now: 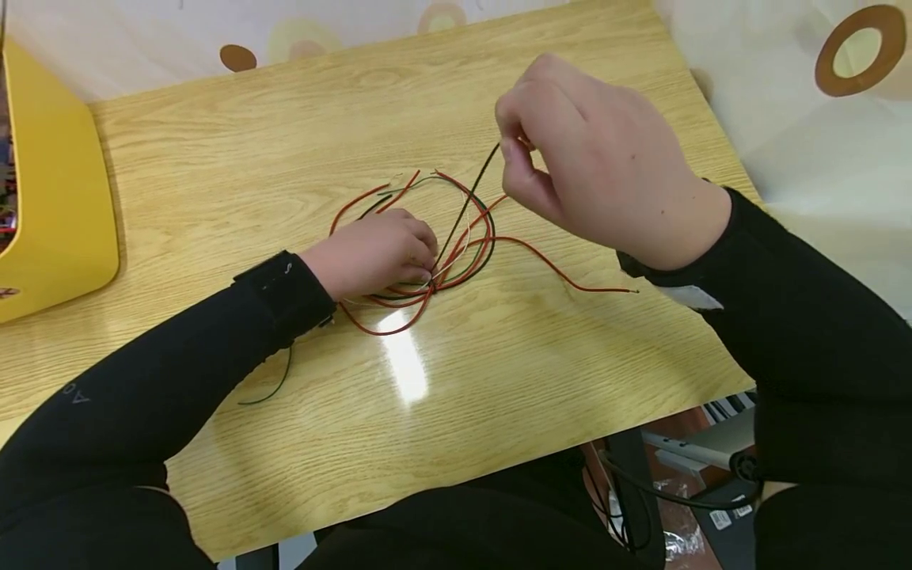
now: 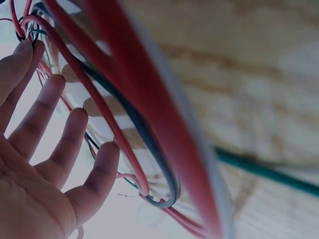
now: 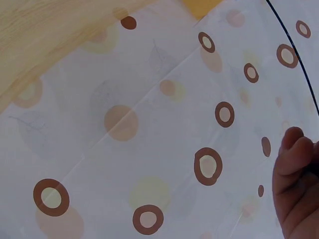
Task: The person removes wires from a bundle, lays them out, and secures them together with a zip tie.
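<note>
On the near tabletop [image 1: 499,380]: bare wood with a bright glare patch; a stray dark green wire [image 1: 274,388] curls just beside the left sleeve, apart from the rest.
Left hand [image 1: 378,253]: fingers straight and spread, pressing flat on the left part of the wire tangle [image 1: 427,245]; the left wrist view shows red, dark and white strands looping past the fingertips [image 2: 107,154].
Wire tangle: mid-tabletop, red, green, black and white loops crossing one another; one red wire [image 1: 563,273] trails off to the right.
Right hand [image 1: 591,158]: raised above the tangle, thumb and forefinger pinched together on a black wire [image 1: 466,202] that slants down into the loops.
Far side: spotted cloth [image 1: 819,119] beyond the tabletop; yellow box [image 1: 50,198] at far left.
Risk, snag: the black wire runs through other loops, so a hard pull would likely tighten a knot.
Risk, drag: if the flat left hand slips, the whole bundle may lift with the black wire.
Risk, slip: the thin wire could slide out of so small a pinch.
</note>
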